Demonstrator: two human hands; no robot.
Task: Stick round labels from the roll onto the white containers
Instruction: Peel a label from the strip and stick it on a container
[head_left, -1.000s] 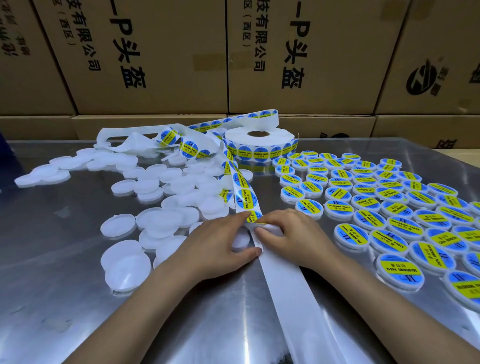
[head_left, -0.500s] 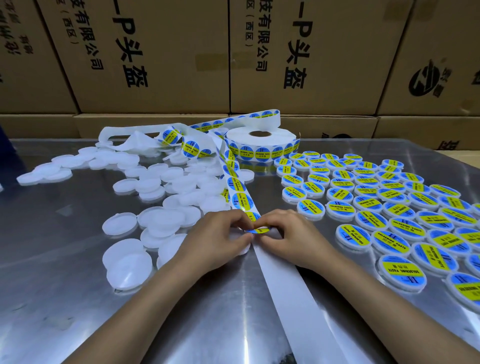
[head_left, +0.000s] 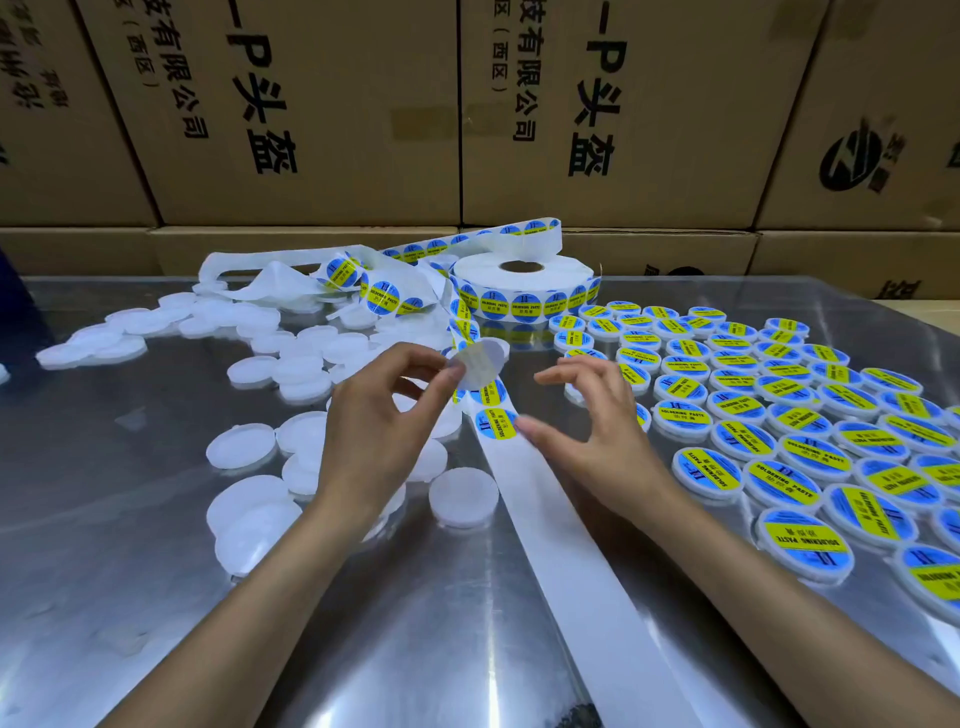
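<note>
The left hand (head_left: 382, 415) pinches a peeled round label (head_left: 480, 364), its printed face hidden, above the white backing strip (head_left: 561, 545). The right hand (head_left: 597, 415) hovers, fingers relaxed. Plain white round containers (head_left: 462, 496) lie beneath on the steel bench (head_left: 104, 519), partly covered.

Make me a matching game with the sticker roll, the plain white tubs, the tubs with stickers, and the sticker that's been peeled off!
Things:
1. label roll
2. plain white containers
3. labelled containers
4. peeled label

Places:
A. pinched in the left hand
B. table's right side
C. back middle, by the boxes
D. table's left side

Pairs: 1-C, 2-D, 3-B, 4-A
</note>
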